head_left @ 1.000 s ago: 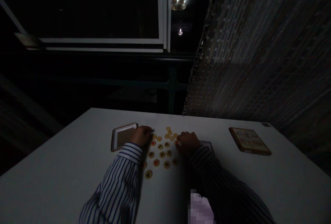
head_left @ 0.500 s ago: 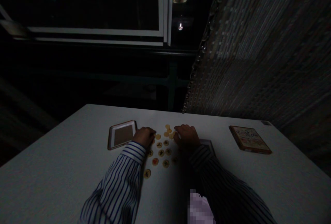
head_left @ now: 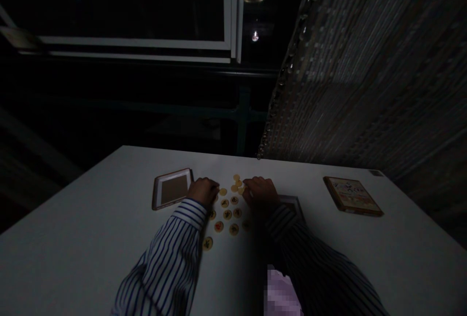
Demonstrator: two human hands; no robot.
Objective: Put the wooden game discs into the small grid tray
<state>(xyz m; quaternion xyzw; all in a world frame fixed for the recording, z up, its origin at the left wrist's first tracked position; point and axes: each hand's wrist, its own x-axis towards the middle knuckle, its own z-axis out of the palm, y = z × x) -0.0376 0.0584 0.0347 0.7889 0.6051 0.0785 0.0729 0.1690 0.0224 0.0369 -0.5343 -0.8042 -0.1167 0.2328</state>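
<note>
Round Chinese chess pieces [head_left: 227, 214] lie loosely spread on the white table between my hands. Most near ones show dark characters; one piece [head_left: 219, 227] bears a red mark. Farther off, several plain-looking pieces [head_left: 236, 178] sit close together. At the left of the pieces, my left hand [head_left: 203, 192] is curled with its fingertips drawn together beside a pale piece [head_left: 223, 192]. My right hand [head_left: 261, 192] bends its thumb and fingers in at the right edge of the far cluster. What either hand pinches is hidden in the dim light.
An open shallow box part [head_left: 174, 189] is left of my left hand. A second tray-like part [head_left: 299, 206] lies partly behind my right forearm. The printed box lid [head_left: 353, 196] rests farther right. A beaded curtain [head_left: 328, 72] hangs beyond the white table [head_left: 91, 238].
My right hand has shifted slightly left toward the far pieces, uncovering more of the tray behind it. My left hand stays nearly in place.
</note>
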